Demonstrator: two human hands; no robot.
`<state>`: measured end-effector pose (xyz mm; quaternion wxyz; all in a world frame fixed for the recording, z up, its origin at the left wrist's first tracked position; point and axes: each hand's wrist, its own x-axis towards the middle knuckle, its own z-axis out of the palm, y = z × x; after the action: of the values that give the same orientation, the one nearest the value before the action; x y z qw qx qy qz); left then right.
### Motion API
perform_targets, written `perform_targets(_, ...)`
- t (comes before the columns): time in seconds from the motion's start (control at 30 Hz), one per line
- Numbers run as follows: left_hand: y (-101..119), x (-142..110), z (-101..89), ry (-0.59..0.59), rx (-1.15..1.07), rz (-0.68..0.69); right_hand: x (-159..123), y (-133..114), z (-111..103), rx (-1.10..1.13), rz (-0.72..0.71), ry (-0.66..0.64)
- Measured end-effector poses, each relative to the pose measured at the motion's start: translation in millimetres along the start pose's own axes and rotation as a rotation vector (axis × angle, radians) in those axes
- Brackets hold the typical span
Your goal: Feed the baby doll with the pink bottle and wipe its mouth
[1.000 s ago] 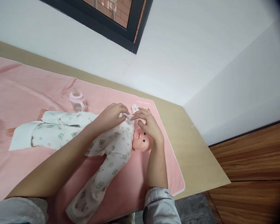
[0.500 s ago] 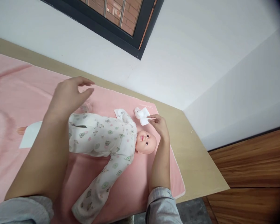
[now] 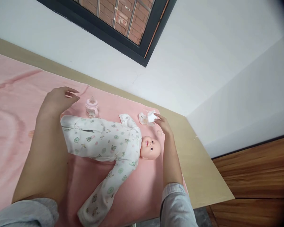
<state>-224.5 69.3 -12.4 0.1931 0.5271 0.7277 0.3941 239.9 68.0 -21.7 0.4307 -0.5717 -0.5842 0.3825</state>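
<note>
A baby doll (image 3: 149, 147) in a white printed sleepsuit (image 3: 103, 142) lies on a pink blanket (image 3: 19, 94), head toward the right. My right hand (image 3: 162, 123) pinches a small white crumpled cloth (image 3: 148, 117) just beyond the doll's head. My left hand (image 3: 58, 100) hovers over the doll's legs with fingers loosely spread, holding nothing. A small pink baby bottle (image 3: 91, 106) stands upright on the blanket just right of my left hand.
The blanket covers a light wooden tabletop (image 3: 203, 170) set against a white wall. A dark-framed window (image 3: 132, 28) is above. The table's right edge drops to a wooden floor (image 3: 255, 186).
My hands left the doll's collar. The right hand carried the white cloth up past the doll's head. The left hand swung left over the legs, and the bottle came back into view.
</note>
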Motion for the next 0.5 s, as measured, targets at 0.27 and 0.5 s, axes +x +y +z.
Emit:
perform_targets(0.27, -14.0, 12.5, 10.6, -0.148, 0.069, 0.041, 11.6, 13.0, 7.4, -0.054, 0.251, -0.034)
perform_targets(0.5, -21.2, 18.3, 22.8, -0.259, 0.091, 0.053, 0.1, 28.9, -14.4, -0.154, 0.126, 0.111)
